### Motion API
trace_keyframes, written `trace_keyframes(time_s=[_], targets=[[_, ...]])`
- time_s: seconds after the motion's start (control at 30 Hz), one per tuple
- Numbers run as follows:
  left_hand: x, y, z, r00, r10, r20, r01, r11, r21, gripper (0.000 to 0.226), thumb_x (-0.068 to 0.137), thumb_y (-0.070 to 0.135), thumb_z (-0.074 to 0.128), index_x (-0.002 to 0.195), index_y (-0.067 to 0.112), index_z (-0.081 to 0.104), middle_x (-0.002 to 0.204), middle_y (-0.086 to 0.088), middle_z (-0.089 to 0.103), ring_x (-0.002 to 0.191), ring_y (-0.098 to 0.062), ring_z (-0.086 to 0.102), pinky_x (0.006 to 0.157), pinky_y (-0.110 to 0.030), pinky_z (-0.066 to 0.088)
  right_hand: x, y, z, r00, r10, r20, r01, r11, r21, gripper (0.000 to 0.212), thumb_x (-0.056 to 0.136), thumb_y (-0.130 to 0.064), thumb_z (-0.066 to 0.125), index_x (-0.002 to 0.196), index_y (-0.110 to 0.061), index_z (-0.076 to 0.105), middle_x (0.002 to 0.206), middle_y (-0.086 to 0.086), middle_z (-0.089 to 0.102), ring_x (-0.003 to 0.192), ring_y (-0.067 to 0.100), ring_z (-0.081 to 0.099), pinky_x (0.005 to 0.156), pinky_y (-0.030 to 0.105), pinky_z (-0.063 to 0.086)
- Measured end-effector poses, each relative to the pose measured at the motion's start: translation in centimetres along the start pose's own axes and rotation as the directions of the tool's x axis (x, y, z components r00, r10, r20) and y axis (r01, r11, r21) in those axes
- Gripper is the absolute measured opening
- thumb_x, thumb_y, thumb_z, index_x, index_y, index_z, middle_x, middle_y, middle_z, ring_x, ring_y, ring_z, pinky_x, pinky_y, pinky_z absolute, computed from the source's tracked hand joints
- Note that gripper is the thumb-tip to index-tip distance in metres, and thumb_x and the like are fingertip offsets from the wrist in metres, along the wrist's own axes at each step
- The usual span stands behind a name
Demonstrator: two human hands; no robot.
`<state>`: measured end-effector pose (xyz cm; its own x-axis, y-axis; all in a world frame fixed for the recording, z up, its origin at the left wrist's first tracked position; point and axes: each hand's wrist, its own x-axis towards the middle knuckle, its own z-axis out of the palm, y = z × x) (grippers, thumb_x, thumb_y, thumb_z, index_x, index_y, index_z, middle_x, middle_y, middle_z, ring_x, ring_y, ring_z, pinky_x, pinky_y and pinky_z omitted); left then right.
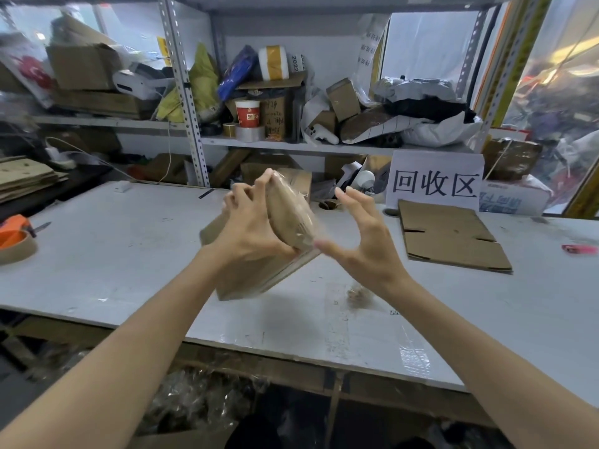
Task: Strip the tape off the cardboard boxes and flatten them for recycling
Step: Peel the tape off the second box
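Tape dispenser (16, 241): laid at the left of the table (129, 254). Box (288, 218): held above table centre by the left hand (252, 228), fingers curled round it; tilted, long axis steep, lowest corner pointed tableward, taped face turned right. Right hand (363, 234): held just beside it, fingers spread, nothing grasped; flat cardboard (453, 234) laid further right.

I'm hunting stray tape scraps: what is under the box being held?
Under the box, held by the left hand, the white table shows shadow only. The strip directly behind the box is covered.
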<state>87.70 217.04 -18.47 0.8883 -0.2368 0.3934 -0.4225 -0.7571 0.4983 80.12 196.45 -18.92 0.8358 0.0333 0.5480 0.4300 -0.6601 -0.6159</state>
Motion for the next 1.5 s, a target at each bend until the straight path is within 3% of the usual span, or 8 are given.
trace_keyframes(time_s=[0.17, 0.37, 0.6, 0.9, 1.1, 1.3, 1.4, 1.5], targets=[[-1.3, 0.7, 1.2, 0.995, 0.098, -0.02, -0.095, 0.988, 0.12, 0.134, 0.042, 0.055, 0.087, 0.149, 0.032, 0.01, 0.129, -0.007, 0.018, 0.122, -0.028, 0.019, 0.11, -0.058, 0.03, 1.5, -1.3, 1.1, 0.97, 0.236, 0.065, -0.234, 0.972, -0.028, 0.056, 0.079, -0.038, 0.075, 0.122, -0.007, 0.056, 0.11, 0.006, 0.061, 0.101, 0.02, 0.059, 0.087, 0.034, 0.051], [-1.7, 0.7, 1.9, 0.995, 0.089, -0.042, -0.081, 0.985, 0.153, 0.138, 0.04, 0.058, 0.084, 0.15, 0.032, 0.006, 0.133, -0.009, 0.017, 0.125, -0.03, 0.019, 0.112, -0.058, 0.025, 1.3, -0.7, 1.7, 0.982, 0.178, 0.057, -0.181, 0.981, 0.063, 0.011, 0.075, -0.017, 0.079, 0.07, -0.018, 0.07, 0.063, -0.009, 0.065, 0.055, -0.005, 0.057, 0.053, 0.008, 0.042], [-1.0, 0.1, 2.4, 1.0, 0.008, 0.021, -0.009, 0.998, 0.059, 0.137, 0.042, 0.06, 0.081, 0.149, 0.038, -0.001, 0.129, -0.001, 0.016, 0.124, -0.029, 0.022, 0.113, -0.054, 0.027, 0.0, -0.7, 1.7, 0.993, -0.119, -0.012, 0.118, 0.992, -0.052, 0.008, 0.078, 0.002, 0.072, 0.075, -0.005, 0.069, 0.078, 0.004, 0.065, 0.073, 0.021, 0.06, 0.069, 0.04, 0.052], [-0.9, -2.5, 1.1, 0.99, -0.1, -0.098, 0.078, 0.975, -0.208, 0.128, 0.04, 0.072, 0.079, 0.144, 0.062, 0.006, 0.129, -0.001, 0.021, 0.116, -0.025, 0.028, 0.101, -0.048, 0.038, -0.7, 0.7, -0.1, 0.948, -0.307, -0.085, 0.299, 0.949, -0.097, 0.013, 0.076, 0.006, 0.074, 0.085, -0.004, 0.075, 0.083, 0.006, 0.071, 0.072, 0.017, 0.066, 0.068, 0.022, 0.053], [-1.1, -3.6, 1.4, 0.989, -0.045, -0.144, 0.011, 0.973, -0.23, 0.121, 0.038, 0.07, 0.08, 0.141, 0.057, 0.017, 0.123, 0.008, 0.018, 0.117, -0.023, 0.027, 0.099, -0.038, 0.037, -1.2, 1.5, -0.2, 0.925, -0.375, -0.064, 0.304, 0.831, -0.466, 0.031, 0.086, 0.003, 0.063, 0.117, 0.005, 0.062, 0.117, 0.018, 0.063, 0.072, 0.029, 0.068, 0.059, 0.037, 0.06], [-1.7, -3.9, 2.0, 0.986, -0.019, -0.164, -0.018, 0.974, -0.225, 0.12, 0.039, 0.067, 0.081, 0.14, 0.054, 0.018, 0.132, 0.002, 0.02, 0.122, -0.025, 0.027, 0.099, -0.04, 0.038, -0.2, 1.3, -0.3, 0.959, -0.228, -0.166, 0.123, 0.867, -0.482, 0.029, 0.089, -0.026, 0.061, 0.097, 0.003, 0.059, 0.101, 0.015, 0.057, 0.059, 0.025, 0.058, 0.048, 0.03, 0.049], [-2.0, -3.6, 2.2, 0.988, 0.012, -0.156, -0.045, 0.977, -0.209, 0.119, 0.041, 0.066, 0.082, 0.14, 0.054, 0.016, 0.137, 0.002, 0.018, 0.129, -0.029, 0.029, 0.101, -0.047, 0.044, 0.6, 1.1, 0.8, 0.97, -0.002, -0.244, -0.053, 0.974, -0.22, 0.039, 0.09, -0.037, 0.061, 0.106, -0.003, 0.057, 0.105, 0.009, 0.057, 0.07, 0.017, 0.062, 0.063, 0.029, 0.046], [-2.6, -3.5, 2.0, 0.983, 0.091, -0.157, -0.124, 0.968, -0.218, 0.116, 0.046, 0.061, 0.085, 0.14, 0.052, 0.016, 0.136, 0.004, 0.017, 0.131, -0.028, 0.031, 0.101, -0.054, 0.049, 1.6, 1.1, 1.7, 0.964, 0.251, -0.082, -0.255, 0.966, -0.04, 0.055, 0.085, -0.051, 0.063, 0.107, -0.001, 0.061, 0.106, 0.01, 0.064, 0.083, 0.021, 0.062, 0.078, 0.038, 0.053]])
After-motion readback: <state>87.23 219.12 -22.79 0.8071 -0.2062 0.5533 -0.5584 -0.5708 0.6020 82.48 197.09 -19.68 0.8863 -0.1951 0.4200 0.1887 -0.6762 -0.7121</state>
